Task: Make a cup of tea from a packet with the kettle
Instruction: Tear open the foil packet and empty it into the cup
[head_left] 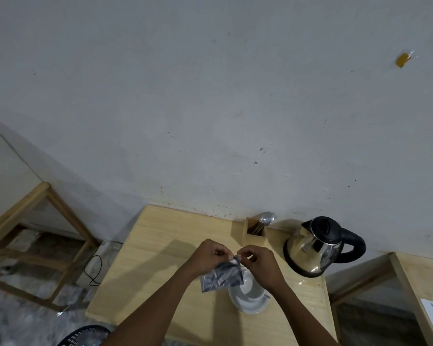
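Note:
A silver foil tea packet [221,277] hangs above a white cup [249,288] that stands on a white saucer [250,304]. My left hand [208,257] and my right hand [261,264] both pinch the packet's top edge, fingertips close together. A steel kettle [315,248] with a black lid and handle stands on its base to the right of the cup, near the wall.
A wooden holder [254,233] with spoons stands at the back of the light wooden table [148,265], against the wall. A wooden frame [43,236] stands to the left, another table [420,283] to the right. A power strip and cable [95,268] lie on the floor.

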